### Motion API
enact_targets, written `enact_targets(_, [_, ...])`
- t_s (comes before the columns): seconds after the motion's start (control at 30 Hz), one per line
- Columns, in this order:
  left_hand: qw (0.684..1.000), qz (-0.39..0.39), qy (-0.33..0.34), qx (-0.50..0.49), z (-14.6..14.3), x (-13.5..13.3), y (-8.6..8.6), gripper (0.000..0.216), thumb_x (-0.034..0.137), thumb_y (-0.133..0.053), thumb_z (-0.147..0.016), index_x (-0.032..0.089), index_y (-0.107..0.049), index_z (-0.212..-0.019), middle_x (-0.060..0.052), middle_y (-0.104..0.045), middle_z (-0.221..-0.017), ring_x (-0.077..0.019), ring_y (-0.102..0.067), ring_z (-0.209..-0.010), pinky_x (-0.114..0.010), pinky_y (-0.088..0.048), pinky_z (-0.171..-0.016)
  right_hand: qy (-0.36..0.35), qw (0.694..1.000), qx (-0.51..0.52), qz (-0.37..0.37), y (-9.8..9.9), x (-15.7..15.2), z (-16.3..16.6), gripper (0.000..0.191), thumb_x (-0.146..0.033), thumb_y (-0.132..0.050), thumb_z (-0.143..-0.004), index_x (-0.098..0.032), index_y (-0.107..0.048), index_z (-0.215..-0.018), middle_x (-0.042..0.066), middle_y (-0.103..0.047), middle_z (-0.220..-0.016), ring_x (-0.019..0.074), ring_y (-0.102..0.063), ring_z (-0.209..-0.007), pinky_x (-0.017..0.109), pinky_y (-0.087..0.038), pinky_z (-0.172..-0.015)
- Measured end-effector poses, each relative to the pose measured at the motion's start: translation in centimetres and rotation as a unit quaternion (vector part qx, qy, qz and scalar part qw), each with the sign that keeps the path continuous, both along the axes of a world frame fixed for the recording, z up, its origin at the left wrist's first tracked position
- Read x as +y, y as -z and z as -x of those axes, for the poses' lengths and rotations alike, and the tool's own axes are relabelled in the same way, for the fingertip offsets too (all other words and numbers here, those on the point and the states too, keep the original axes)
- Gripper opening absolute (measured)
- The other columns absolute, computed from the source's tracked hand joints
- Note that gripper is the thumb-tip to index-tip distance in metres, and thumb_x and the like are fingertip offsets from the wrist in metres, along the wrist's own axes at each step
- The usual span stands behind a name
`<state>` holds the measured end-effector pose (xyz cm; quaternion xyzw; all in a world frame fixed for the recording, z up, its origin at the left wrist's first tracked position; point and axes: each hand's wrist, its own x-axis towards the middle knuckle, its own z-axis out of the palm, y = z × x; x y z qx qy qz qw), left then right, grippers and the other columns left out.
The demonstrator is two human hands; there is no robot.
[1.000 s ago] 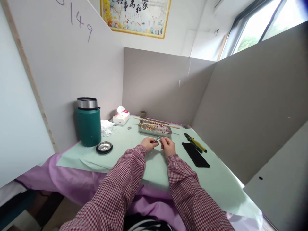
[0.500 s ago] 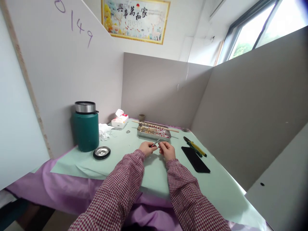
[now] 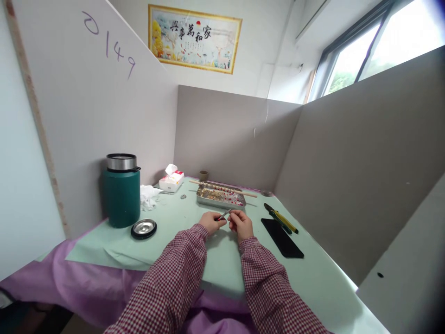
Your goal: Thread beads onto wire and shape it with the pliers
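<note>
My left hand [image 3: 212,222] is closed around a small tool with a slim metal tip [image 3: 225,214] and a partly hidden dark and red handle. The tip points up and right, toward my other hand. My right hand [image 3: 241,224] is pinched close beside that tip; whatever its fingers hold is too small to make out. Just beyond both hands lies a metal tray [image 3: 215,202] with many tiny gold, white and red pieces in it. A thin wooden stick [image 3: 243,193], with small beads or pieces along its middle, rests across the tray.
To the left stand a green flask [image 3: 122,197], its round lid [image 3: 143,228], crumpled tissue [image 3: 149,195] and a tissue pack [image 3: 171,180]. On the right lie yellow-green handled pliers [image 3: 283,219] and a flat black object [image 3: 282,237]. Grey partitions [image 3: 229,134] enclose the table [image 3: 181,222].
The view has tilted slightly upward, so the scene sits lower. Both hands stay together at the tool's tip, with the right fingertips a little closer to it.
</note>
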<state>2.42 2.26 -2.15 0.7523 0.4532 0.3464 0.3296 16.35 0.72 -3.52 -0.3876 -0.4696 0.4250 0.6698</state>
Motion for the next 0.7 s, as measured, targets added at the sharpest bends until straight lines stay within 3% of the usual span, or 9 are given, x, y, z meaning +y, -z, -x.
enact_targets(0.37, [0.995,-0.086,-0.02,0.056,-0.21,-0.12,0.21,0.028,0.035,-0.05,-0.069,0.014,-0.067,-0.072,0.001,-0.053,-0.057,-0.0108,-0.043,-0.058,-0.02,-0.029,-0.053,-0.04,0.998,0.023,-0.032,0.23,0.29,0.02,0.028,-0.036,-0.062,-0.065,-0.018,-0.045,-0.078,-0.002,-0.06,-0.057,0.0074,-0.048,-0.034,0.015,-0.027,-0.028])
enact_targets(0.7, [0.988,-0.117,-0.027,0.092,-0.32,-0.26,0.18,0.027,0.036,-0.049,-0.071,0.015,-0.067,-0.071,0.0,-0.055,-0.057,-0.0113,-0.043,-0.057,-0.021,-0.027,-0.054,-0.05,0.997,0.051,-0.033,0.05,0.19,-0.01,0.029,-0.036,-0.063,-0.064,-0.02,-0.042,-0.077,-0.002,-0.061,-0.058,0.0088,-0.049,-0.035,0.016,-0.028,-0.028])
